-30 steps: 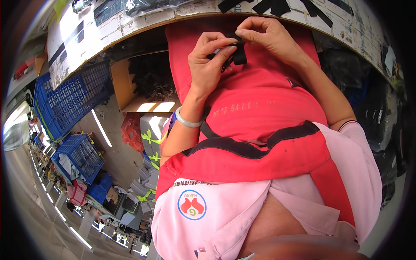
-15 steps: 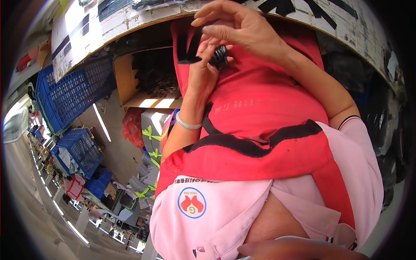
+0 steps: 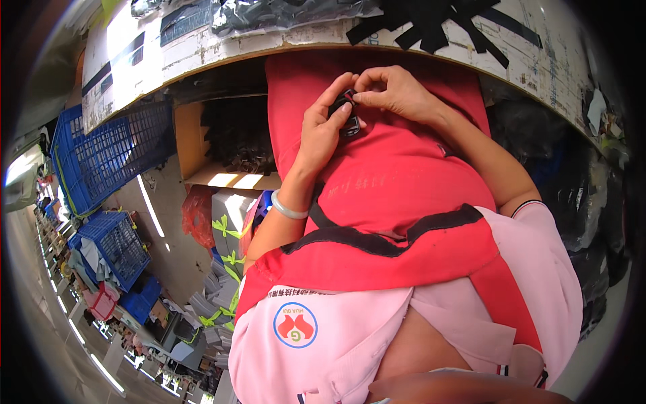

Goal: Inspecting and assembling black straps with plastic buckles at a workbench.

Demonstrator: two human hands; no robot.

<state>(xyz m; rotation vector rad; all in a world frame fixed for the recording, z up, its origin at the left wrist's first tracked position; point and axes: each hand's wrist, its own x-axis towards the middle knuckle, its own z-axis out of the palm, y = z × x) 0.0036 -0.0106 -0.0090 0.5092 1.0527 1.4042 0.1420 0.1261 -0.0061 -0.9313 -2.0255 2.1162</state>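
Note:
A small black plastic buckle (image 3: 350, 126) sits in my left hand (image 3: 321, 131), its fingers and thumb closed round it over the red apron (image 3: 404, 158). Close against it on the right is my right hand (image 3: 398, 93), thumb and forefinger pinched at the buckle's upper end. What lies between those right fingertips is too small and dark to make out. Several black strap pieces (image 3: 431, 25) lie spread on the worktable (image 3: 282, 35) beyond my hands.
The worktable's curved edge runs just past my hands. Under it on the left stands a cardboard box (image 3: 192, 138) of dark small parts. Blue plastic crates (image 3: 111, 151) stand farther left, with a red plastic bag (image 3: 198, 212) nearer. Black plastic bags (image 3: 585, 202) fill the right side.
My right hand has come down from above to meet my left at the buckle. The black strap hanging by my left hand no longer shows there. The view has shifted, showing more of the tabletop.

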